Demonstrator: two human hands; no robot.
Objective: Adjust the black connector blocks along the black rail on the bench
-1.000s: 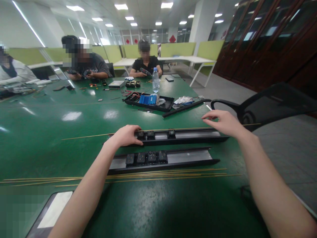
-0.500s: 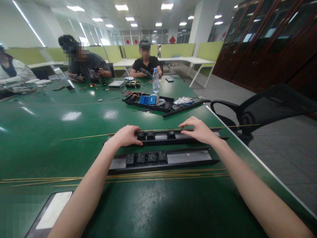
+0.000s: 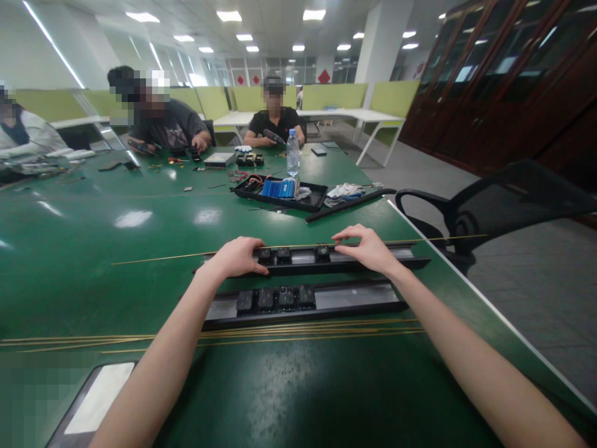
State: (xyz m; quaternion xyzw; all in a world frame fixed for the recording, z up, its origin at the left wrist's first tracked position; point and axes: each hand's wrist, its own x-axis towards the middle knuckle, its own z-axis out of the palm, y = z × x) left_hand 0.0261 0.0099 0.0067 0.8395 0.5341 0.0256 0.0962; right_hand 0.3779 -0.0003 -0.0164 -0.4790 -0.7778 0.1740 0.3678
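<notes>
Two long black rails lie side by side on the green table (image 3: 93,280). The far rail (image 3: 303,256) carries three small black modules, and the near rail (image 3: 349,297) carries several. My left hand (image 3: 237,256) lies curled over the far rail's left end, holding it. My right hand (image 3: 368,247) is over the middle of the far rail. Its thumb and forefinger pinch together at a thin brass rod (image 3: 163,256) that runs along the rail's far side.
Several more brass rods (image 3: 280,333) lie in front of the near rail. A black tray (image 3: 280,193) of parts, a water bottle (image 3: 292,152), gloves (image 3: 345,190) and a black bar (image 3: 349,204) sit beyond. A chair (image 3: 504,199) stands at the right edge. Three people work across the table.
My right hand has moved left along the brass rod, from the far rail's right end to its middle, and its fingers have closed to a pinch. My left hand has stayed put.
</notes>
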